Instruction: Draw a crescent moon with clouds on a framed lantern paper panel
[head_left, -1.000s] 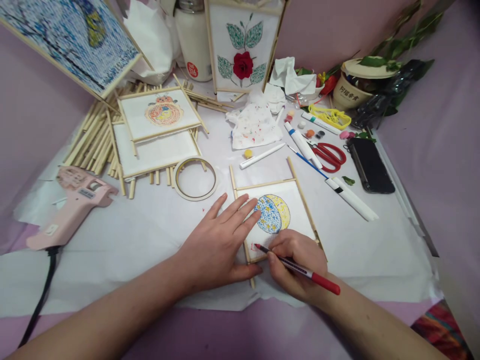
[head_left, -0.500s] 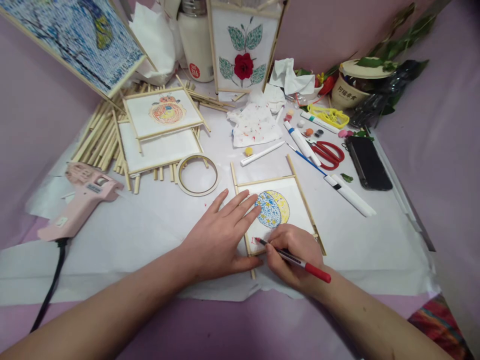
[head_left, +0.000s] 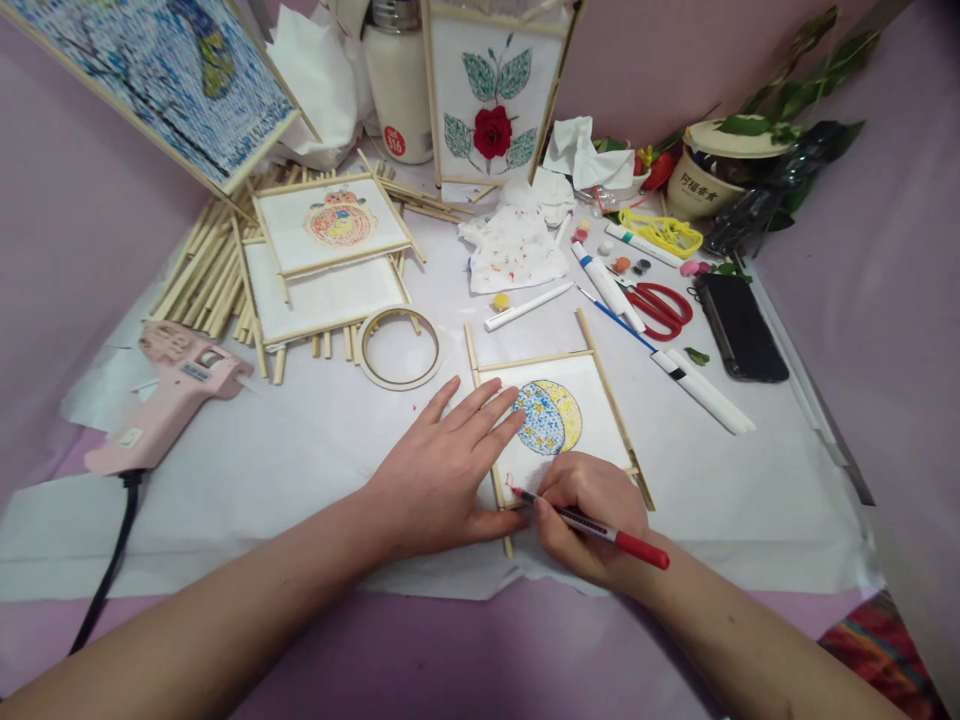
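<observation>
A small picture frame [head_left: 604, 415] of thin wooden sticks lies flat before me, with white paper inside. On the paper is a round drawing [head_left: 551, 418] of a blue starry disc and a yellow crescent. My left hand [head_left: 454, 465] rests flat, fingers spread, across the frame's left side. My right hand [head_left: 592, 505] grips a red marker pen [head_left: 615, 535], its tip at the paper's lower left corner. Small red strokes show beside the tip. Part of the frame's lower edge is hidden under my hands.
At left lie a pink hot glue gun [head_left: 176, 395], a tape roll [head_left: 401, 347] and bundled sticks [head_left: 195, 280] under two framed sheets. Right of the frame are white markers [head_left: 701, 390], red-handled scissors [head_left: 660, 308] and a phone [head_left: 742, 325]. Framed pictures and a bottle [head_left: 397, 90] stand behind.
The pen tip has moved slightly down, and the red mark beside it has more strokes. My left hand stays in place on the frame. The whole view has shifted a little.
</observation>
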